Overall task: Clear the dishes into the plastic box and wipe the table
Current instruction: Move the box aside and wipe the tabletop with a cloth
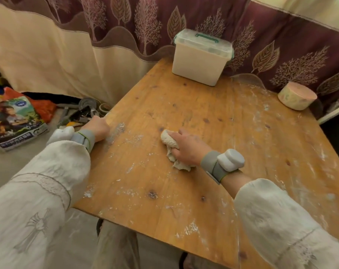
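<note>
**Rag at mid-table, white smears on every side**

Rag [170, 147] lay bunched under our right hand [186, 147], fingers curled round it and pressing it to the wooden table [203, 117] near its middle. Our left hand [98, 127] gripped the table's left edge, fingers folded over it. The nearest thick smear [116, 131] lay to the rag's left, just beside that bracing hand. The lidded plastic box [200, 59] stood at the far edge, no dishes showing outside it.
</note>
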Motion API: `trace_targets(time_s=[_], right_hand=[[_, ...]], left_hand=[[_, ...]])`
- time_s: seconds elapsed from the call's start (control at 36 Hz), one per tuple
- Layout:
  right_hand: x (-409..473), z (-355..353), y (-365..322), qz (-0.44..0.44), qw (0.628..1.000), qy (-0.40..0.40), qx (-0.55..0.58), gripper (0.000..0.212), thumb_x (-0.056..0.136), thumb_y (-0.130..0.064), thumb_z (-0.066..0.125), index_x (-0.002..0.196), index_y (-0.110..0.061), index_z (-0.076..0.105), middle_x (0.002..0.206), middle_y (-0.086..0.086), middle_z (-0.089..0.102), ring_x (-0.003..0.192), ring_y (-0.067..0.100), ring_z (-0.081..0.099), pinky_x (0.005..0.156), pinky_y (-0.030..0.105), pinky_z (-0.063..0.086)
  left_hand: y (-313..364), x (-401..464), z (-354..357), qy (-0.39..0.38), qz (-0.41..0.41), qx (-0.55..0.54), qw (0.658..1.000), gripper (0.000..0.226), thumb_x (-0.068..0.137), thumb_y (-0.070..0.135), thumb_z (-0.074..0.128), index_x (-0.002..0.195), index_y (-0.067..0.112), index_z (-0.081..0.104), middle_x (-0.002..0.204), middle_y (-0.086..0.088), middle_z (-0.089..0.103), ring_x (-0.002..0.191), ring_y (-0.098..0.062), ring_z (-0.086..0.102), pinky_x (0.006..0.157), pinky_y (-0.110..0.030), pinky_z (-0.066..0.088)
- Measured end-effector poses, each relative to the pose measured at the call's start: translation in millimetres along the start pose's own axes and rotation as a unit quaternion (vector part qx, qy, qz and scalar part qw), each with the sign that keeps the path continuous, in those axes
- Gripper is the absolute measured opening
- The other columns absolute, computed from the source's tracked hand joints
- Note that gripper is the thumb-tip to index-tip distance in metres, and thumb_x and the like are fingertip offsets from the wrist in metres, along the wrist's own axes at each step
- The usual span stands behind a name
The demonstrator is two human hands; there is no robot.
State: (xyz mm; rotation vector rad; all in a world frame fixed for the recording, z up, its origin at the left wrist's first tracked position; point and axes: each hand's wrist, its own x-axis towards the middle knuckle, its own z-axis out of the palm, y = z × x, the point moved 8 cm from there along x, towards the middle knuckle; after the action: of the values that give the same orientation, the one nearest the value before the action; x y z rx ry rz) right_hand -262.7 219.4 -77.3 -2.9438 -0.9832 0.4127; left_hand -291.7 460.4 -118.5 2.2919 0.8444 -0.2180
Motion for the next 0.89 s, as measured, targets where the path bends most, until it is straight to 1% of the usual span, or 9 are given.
trace_targets(time_s=[0.11, 0.19, 0.31, 0.39, 0.5, 0.58, 0.72, 0.81, 0.89], right_hand=[[45, -3, -49, -0.048, 0.999, 0.005, -0.011, 0.054, 0.095, -0.028, 0.045, 0.145, -0.018, 0.029, 0.134, 0.011, 0.037, 0.108, 0.036, 0.052, 0.086, 0.039, 0.046], [78, -8, -87, -0.086, 0.996, 0.023, -0.012, 0.046, 0.094, -0.024, 0.045, 0.138, -0.012, 0.038, 0.126, 0.013, 0.041, 0.106, 0.035, 0.052, 0.084, 0.039, 0.046], [131, -15, -158, -0.144, 0.988, 0.043, -0.021, 0.039, 0.095, -0.023, 0.043, 0.131, -0.010, 0.043, 0.121, 0.013, 0.042, 0.103, 0.034, 0.053, 0.071, 0.032, 0.034], [158, -19, -181, -0.149, 0.987, 0.048, 0.038, 0.041, 0.096, -0.023, 0.043, 0.135, -0.011, 0.041, 0.123, 0.014, 0.042, 0.106, 0.035, 0.052, 0.077, 0.033, 0.036], [159, -47, -159, -0.090, 0.969, 0.145, 0.181, 0.047, 0.093, -0.012, 0.041, 0.139, -0.018, 0.037, 0.120, 0.013, 0.041, 0.103, 0.034, 0.052, 0.085, 0.033, 0.039], [145, -51, -125, -0.052, 0.973, 0.149, 0.168, 0.049, 0.092, -0.017, 0.041, 0.140, -0.023, 0.036, 0.121, 0.011, 0.042, 0.105, 0.031, 0.051, 0.089, 0.033, 0.039], [109, -44, -96, 0.012, 0.979, 0.179, 0.099, 0.044, 0.089, -0.035, 0.050, 0.129, -0.019, 0.048, 0.121, 0.008, 0.052, 0.107, 0.030, 0.054, 0.087, 0.036, 0.042], [110, -19, -119, -0.019, 0.990, 0.132, 0.041, 0.041, 0.091, -0.035, 0.047, 0.128, -0.017, 0.049, 0.120, 0.011, 0.054, 0.106, 0.032, 0.055, 0.084, 0.036, 0.043], [124, -14, -153, -0.061, 0.987, 0.103, 0.105, 0.042, 0.093, -0.028, 0.047, 0.134, -0.020, 0.047, 0.121, 0.012, 0.055, 0.110, 0.031, 0.053, 0.088, 0.035, 0.041]], left_hand=[[-6, -3, -11, 0.015, -0.023, -0.020, 0.999, 0.038, 0.097, 0.005, 0.030, 0.129, -0.010, 0.044, 0.132, -0.026, 0.047, 0.124, -0.040, 0.042, 0.097, -0.041, 0.032], [-6, -5, -8, 0.026, -0.007, -0.070, 0.997, 0.035, 0.095, 0.004, 0.034, 0.118, -0.017, 0.052, 0.124, -0.032, 0.052, 0.117, -0.044, 0.049, 0.091, -0.041, 0.041], [-22, 4, -17, 0.029, -0.023, -0.144, 0.989, 0.035, 0.095, 0.005, 0.035, 0.118, -0.017, 0.052, 0.123, -0.033, 0.053, 0.116, -0.044, 0.050, 0.083, -0.039, 0.041], [-34, 9, -18, 0.011, -0.035, -0.176, 0.984, 0.031, 0.095, 0.002, 0.035, 0.116, -0.010, 0.054, 0.123, -0.031, 0.053, 0.110, -0.042, 0.053, 0.081, -0.034, 0.041], [-50, 11, -20, -0.011, -0.043, -0.149, 0.988, 0.032, 0.092, 0.002, 0.042, 0.119, -0.005, 0.058, 0.128, -0.022, 0.055, 0.117, -0.037, 0.051, 0.099, -0.044, 0.044], [-45, 6, -17, -0.042, -0.025, -0.098, 0.994, 0.042, 0.091, 0.013, 0.055, 0.129, -0.006, 0.052, 0.140, -0.018, 0.045, 0.127, -0.034, 0.043, 0.104, -0.041, 0.040], [-46, -9, -17, -0.049, -0.047, -0.086, 0.994, 0.049, 0.091, 0.017, 0.054, 0.133, -0.008, 0.044, 0.137, -0.022, 0.046, 0.124, -0.038, 0.045, 0.099, -0.043, 0.041], [-48, -16, -22, -0.009, -0.040, -0.085, 0.996, 0.037, 0.092, 0.008, 0.044, 0.123, -0.011, 0.051, 0.125, -0.027, 0.054, 0.117, -0.041, 0.051, 0.093, -0.041, 0.043], [-63, -25, -27, -0.010, -0.057, -0.073, 0.996, 0.038, 0.097, 0.016, 0.037, 0.120, -0.009, 0.053, 0.123, -0.025, 0.055, 0.113, -0.038, 0.053, 0.087, -0.037, 0.043]])
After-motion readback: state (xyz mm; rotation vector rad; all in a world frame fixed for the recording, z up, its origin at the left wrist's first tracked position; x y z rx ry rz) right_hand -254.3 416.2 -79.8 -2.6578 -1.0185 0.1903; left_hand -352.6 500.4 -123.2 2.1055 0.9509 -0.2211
